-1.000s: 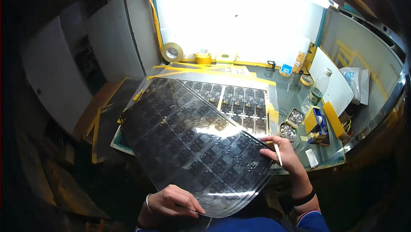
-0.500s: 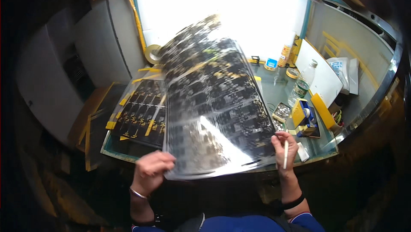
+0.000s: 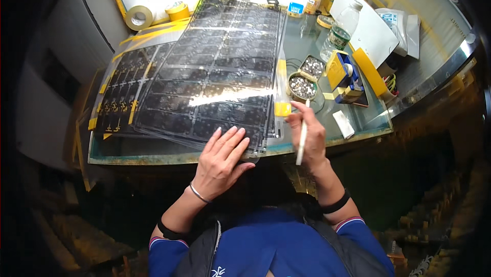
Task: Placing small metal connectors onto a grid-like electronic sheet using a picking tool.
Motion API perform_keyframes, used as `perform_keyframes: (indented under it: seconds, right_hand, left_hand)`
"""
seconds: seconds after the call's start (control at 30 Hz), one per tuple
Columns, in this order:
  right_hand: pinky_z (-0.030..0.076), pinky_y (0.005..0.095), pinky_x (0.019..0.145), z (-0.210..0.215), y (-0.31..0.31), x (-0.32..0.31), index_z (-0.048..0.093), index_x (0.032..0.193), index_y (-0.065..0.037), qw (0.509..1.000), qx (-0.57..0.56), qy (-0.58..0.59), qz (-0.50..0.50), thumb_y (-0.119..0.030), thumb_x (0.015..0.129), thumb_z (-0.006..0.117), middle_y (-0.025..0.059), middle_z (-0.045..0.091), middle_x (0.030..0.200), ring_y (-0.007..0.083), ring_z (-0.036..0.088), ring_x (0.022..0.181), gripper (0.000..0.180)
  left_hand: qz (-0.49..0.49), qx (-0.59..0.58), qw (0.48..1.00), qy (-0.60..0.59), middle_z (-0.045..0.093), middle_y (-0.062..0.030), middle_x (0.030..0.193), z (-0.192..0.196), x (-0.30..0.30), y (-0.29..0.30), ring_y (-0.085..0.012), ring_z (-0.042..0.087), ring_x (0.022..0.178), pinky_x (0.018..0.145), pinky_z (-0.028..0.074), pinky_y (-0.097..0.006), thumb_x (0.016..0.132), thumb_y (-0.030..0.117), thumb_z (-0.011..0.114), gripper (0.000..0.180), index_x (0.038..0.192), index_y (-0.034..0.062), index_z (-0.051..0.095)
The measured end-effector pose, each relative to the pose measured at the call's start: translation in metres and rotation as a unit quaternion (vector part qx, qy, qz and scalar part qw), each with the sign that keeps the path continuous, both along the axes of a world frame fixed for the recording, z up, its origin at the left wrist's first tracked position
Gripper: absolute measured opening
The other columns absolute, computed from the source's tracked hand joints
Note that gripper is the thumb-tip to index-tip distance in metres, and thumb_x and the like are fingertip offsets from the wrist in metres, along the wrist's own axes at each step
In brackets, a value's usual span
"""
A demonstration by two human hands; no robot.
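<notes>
A large clear sheet carrying rows of dark circuit panels lies flat on the glass-topped table. My left hand rests palm-down with fingers spread on the sheet's near edge. My right hand is at the sheet's near right corner and holds a thin white stick pointing toward me. Another dark panel sheet with yellow tape strips lies under it to the left.
Two small round dishes of tiny metal parts sit just right of the sheet. Further right are a yellow and blue box, a clear plastic bottle and white papers. Tape rolls stand at the back left.
The big sheet was held up and tilted in both hands; it has come down flat on the table. My left hand moved from its lower edge onto its top.
</notes>
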State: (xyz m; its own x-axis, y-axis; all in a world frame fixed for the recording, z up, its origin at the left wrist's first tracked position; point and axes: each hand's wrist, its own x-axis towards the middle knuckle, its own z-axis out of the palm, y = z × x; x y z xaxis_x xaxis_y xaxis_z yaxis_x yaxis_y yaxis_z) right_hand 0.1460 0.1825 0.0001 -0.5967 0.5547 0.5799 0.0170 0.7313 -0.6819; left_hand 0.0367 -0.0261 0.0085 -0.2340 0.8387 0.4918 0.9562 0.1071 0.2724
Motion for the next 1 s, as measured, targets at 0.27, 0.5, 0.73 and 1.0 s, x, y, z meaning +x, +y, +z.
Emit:
perform_keyframes:
  seconds: [0.27,0.5,0.73,1.0]
  right_hand:
    - [0.045,0.0455,0.091,0.009,0.003,0.045,0.067,0.11,-0.004,0.979,0.079,-0.023,0.188,-0.018,0.09,0.063,0.0103,0.067,0.087,0.0267,0.062,0.093,0.024]
    - [0.043,0.0507,0.1,0.004,-0.009,0.035,0.072,0.092,-0.008,0.967,0.107,-0.005,0.231,-0.006,0.07,0.079,0.0057,0.07,0.086,0.0241,0.065,0.091,0.023]
    - [0.044,0.0492,0.1,-0.002,-0.006,0.033,0.074,0.091,-0.009,0.966,0.108,-0.002,0.234,-0.006,0.07,0.079,0.0044,0.071,0.088,0.0231,0.066,0.09,0.021]
    - [0.045,0.0496,0.099,-0.002,-0.003,0.032,0.073,0.09,-0.01,0.966,0.103,-0.003,0.239,-0.004,0.07,0.078,0.0041,0.072,0.088,0.0208,0.068,0.087,0.021]
  left_hand:
    - [0.032,0.009,0.999,-0.022,0.059,-0.0141,0.129,-0.004,-0.004,-0.007,-0.0312,0.051,0.127,0.11,0.032,-0.052,0.071,0.038,0.081,0.059,0.116,0.0043,0.064]
    - [0.063,0.008,0.998,-0.011,0.057,-0.0194,0.129,-0.003,0.007,0.004,-0.0341,0.048,0.128,0.111,0.029,-0.053,0.075,0.046,0.076,0.061,0.113,0.0008,0.065]
    - [0.053,0.031,0.998,-0.017,0.056,-0.0196,0.129,-0.004,0.01,0.011,-0.0339,0.05,0.125,0.109,0.033,-0.051,0.079,0.031,0.075,0.045,0.11,-0.0007,0.066]
    - [-0.016,0.078,0.996,-0.027,0.065,-0.0144,0.114,-0.01,0.011,0.014,-0.0303,0.062,0.109,0.101,0.046,-0.047,0.075,0.012,0.076,0.029,0.102,0.0023,0.069]
